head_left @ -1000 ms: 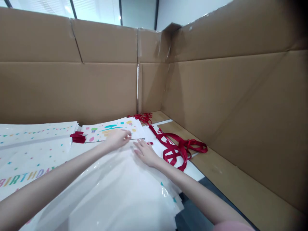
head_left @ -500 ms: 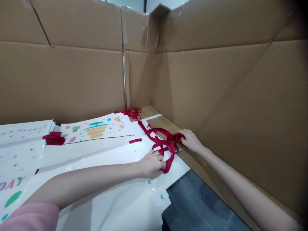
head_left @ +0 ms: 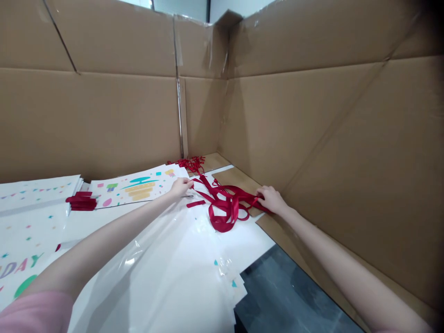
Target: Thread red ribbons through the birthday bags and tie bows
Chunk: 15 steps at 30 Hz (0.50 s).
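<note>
A loose tangle of red ribbon [head_left: 224, 210] lies on the white sheets at the right. My left hand [head_left: 181, 187] pinches a thin end of the red ribbon at the tangle's left side, above the printed sheets [head_left: 138, 188]. My right hand [head_left: 272, 200] is closed on the ribbon at the tangle's right side, by the cardboard wall. Behind the tangle sits a bunch of thin red cords [head_left: 190, 163]. A short red strip [head_left: 196, 204] and the looped tip of a dark wire lie near my left hand.
Tall cardboard walls [head_left: 121, 115] stand behind and to the right. A stack of red pieces [head_left: 82, 201] rests on the sheets at the left. Clear plastic film [head_left: 135, 249] covers white sheets in front. A dark marbled surface [head_left: 284, 291] shows at the lower right.
My left hand has let go of the front ribbon loop, moved back and left, and taken a ribbon end. The tangle has spread out; my right hand stays almost in place.
</note>
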Available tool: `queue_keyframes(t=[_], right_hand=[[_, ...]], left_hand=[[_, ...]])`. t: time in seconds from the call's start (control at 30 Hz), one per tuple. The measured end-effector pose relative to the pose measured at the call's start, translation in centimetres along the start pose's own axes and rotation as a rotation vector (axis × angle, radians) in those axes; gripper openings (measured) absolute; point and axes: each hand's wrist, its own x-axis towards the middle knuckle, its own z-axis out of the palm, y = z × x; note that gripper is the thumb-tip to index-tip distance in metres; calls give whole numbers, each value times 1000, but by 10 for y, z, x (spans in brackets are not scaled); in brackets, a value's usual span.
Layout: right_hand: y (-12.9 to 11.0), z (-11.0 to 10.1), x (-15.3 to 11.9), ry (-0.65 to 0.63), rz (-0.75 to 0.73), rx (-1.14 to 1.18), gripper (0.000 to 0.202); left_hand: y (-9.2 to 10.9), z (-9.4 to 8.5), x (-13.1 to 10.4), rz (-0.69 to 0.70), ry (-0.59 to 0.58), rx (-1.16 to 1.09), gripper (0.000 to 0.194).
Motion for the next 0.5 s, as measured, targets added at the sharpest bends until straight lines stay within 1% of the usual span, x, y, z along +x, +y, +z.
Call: queue_keyframes(t=[0.1, 0.2, 0.3, 0.4, 0.5], right_hand=[[3, 0, 1, 9, -1, 140, 17], [6, -3, 0, 31, 8, 276, 19], [9, -7, -3, 82, -14, 419, 19], [14, -10, -3, 89, 7, 528, 21], [18, -10, -3, 83, 56, 578, 26]], left_hand=[[-1, -7, 2, -37, 34, -144, 30], [5, -12, 4, -54, 44, -290, 34], [13, -20, 5, -55, 53, -436, 37], [19, -34, 6, -27, 95, -568, 37], [25, -54, 6, 7, 157, -672, 35]])
